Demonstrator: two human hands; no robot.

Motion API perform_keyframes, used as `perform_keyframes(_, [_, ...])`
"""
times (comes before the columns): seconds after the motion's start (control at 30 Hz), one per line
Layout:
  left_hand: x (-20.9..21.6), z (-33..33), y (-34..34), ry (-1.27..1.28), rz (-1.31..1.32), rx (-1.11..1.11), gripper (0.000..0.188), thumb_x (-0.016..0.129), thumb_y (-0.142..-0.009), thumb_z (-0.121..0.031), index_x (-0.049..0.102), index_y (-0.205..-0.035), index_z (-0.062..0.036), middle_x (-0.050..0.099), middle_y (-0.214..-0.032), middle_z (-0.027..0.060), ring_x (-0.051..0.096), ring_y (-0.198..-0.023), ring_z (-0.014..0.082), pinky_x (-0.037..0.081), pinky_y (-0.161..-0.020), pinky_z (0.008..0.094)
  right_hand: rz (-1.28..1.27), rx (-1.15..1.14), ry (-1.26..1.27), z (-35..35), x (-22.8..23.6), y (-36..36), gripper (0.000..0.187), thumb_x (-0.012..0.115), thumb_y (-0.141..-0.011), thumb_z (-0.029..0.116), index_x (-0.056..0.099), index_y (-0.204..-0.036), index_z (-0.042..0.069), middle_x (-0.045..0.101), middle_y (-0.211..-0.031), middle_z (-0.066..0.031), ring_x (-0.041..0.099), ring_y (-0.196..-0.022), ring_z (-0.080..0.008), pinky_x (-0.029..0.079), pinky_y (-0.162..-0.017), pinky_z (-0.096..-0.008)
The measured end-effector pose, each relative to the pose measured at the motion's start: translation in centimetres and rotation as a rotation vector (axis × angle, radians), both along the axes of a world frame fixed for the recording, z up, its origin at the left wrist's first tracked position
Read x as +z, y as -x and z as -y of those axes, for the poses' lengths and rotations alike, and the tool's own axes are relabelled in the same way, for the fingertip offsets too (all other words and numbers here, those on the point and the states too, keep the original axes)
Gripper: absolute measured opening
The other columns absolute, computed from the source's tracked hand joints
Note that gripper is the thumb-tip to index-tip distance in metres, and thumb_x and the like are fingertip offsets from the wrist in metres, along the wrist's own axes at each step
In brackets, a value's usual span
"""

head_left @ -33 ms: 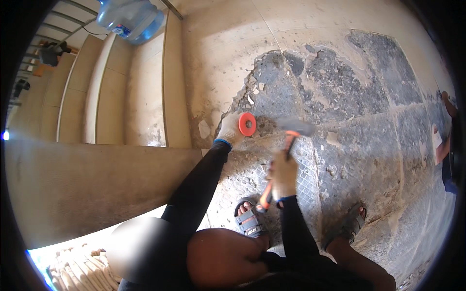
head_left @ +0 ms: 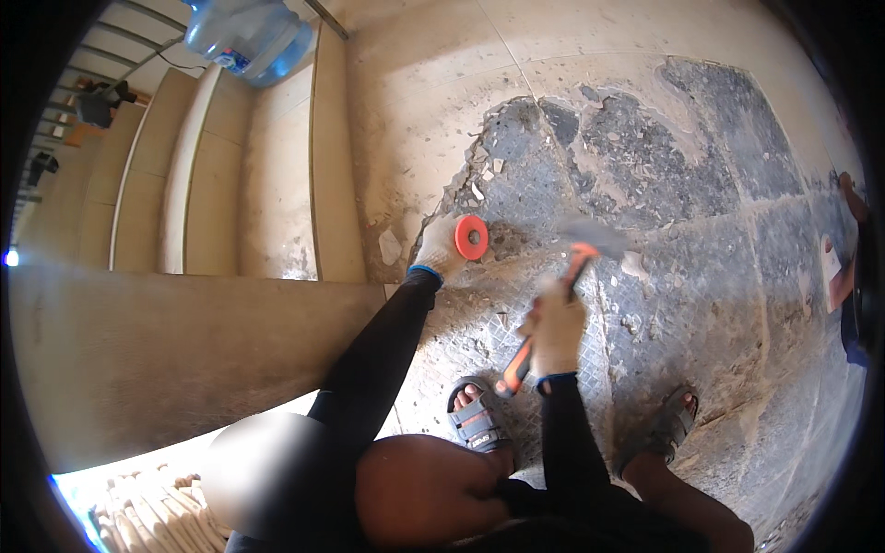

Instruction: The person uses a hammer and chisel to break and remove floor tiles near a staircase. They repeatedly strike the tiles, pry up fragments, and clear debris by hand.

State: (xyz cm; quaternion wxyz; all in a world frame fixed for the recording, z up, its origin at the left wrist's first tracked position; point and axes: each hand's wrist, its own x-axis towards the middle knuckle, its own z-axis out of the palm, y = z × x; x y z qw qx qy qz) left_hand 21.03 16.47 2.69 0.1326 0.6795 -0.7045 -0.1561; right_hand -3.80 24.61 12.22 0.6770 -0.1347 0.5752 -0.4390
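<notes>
My left hand (head_left: 440, 243), in a whitish glove, is closed round a chisel whose round orange-red hand guard (head_left: 471, 238) faces up. The guard hides the shaft and tip. That hand is over the ragged edge between the beige floor tile (head_left: 406, 120) and the rough grey patch (head_left: 645, 157). In my gloved right hand (head_left: 557, 330) is a hammer (head_left: 519, 367) with an orange and black handle, gripped mid-handle. Its grey head, smeared by motion, is up and to the right of the chisel, apart from it.
Tiled steps (head_left: 277, 184) rise at the left, with a large blue water bottle (head_left: 249, 41) on them. Tile chips (head_left: 477, 191) lie along the broken edge. My sandalled feet (head_left: 479, 419) stand on the grey floor. Another person's hand (head_left: 854, 198) shows at the far right.
My right hand and the hammer have moved a little to the right, away from the chisel. My left hand and the chisel have hardly shifted.
</notes>
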Motion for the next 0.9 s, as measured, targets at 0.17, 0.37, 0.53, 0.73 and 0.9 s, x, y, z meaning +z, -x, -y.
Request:
perform_keyframes(0.17, [0.1,0.1,0.2,0.045,0.001,-0.01,0.028,0.08,-0.085,-0.026,0.077,-0.111,-0.0158,0.075,-0.11,0.0141,0.071,-0.104,0.0423,0.058,-0.09,0.052,0.03,-0.614,0.197,1.7,1.8,-0.2,0.033,0.06,-0.109,0.036,0.053,-0.094,0.008,0.048,-0.069,-0.0001,0.05,-0.052,-0.0144,0.047,-0.053,-0.0357])
perform_keyframes(0.37, [0.3,0.0,-0.5,-0.181,0.136,-0.027,0.03,0.084,-0.083,-0.027,0.078,-0.111,-0.017,0.076,-0.116,0.0125,0.07,-0.114,0.0392,0.057,-0.095,0.0519,-0.18,0.522,-0.016,-1.3,-4.1,-6.8,0.034,0.069,-0.104,0.039,0.063,-0.098,0.006,0.059,-0.074,-0.0037,0.053,-0.052,-0.0119,0.047,-0.049,-0.0347])
perform_keyframes(0.53, [-0.4,-0.6,-0.8,-0.032,0.205,-0.03,0.034,0.083,-0.083,-0.025,0.076,-0.116,-0.0159,0.074,-0.12,0.0126,0.07,-0.115,0.0394,0.057,-0.097,0.0515,-0.092,0.142,0.014,0.8,0.2,-1.1,0.029,0.071,-0.103,0.032,0.06,-0.102,0.004,0.056,-0.073,0.0014,0.056,-0.053,-0.0107,0.049,-0.046,-0.0309])
perform_keyframes(0.73, [1.5,-0.4,2.2,-0.089,0.335,-0.063,0.026,0.079,-0.087,-0.031,0.078,-0.111,-0.0217,0.076,-0.111,0.0101,0.072,-0.108,0.0343,0.056,-0.095,0.047,-0.096,-0.013,-0.012,3.8,1.8,3.6,0.032,0.071,-0.101,0.034,0.058,-0.103,0.005,0.049,-0.073,0.0015,0.049,-0.053,-0.0115,0.049,-0.05,-0.034])
perform_keyframes(0.9, [3.4,-2.3,4.9,0.06,0.28,-0.417,0.025,0.076,-0.086,-0.028,0.078,-0.111,-0.0256,0.074,-0.116,0.004,0.069,-0.112,0.0286,0.054,-0.096,0.0447,-0.308,0.228,-0.063,2.9,-4.8,4.1,0.035,0.07,-0.101,0.037,0.063,-0.098,0.003,0.057,-0.072,-0.0015,0.058,-0.053,-0.0153,0.05,-0.051,-0.0344])
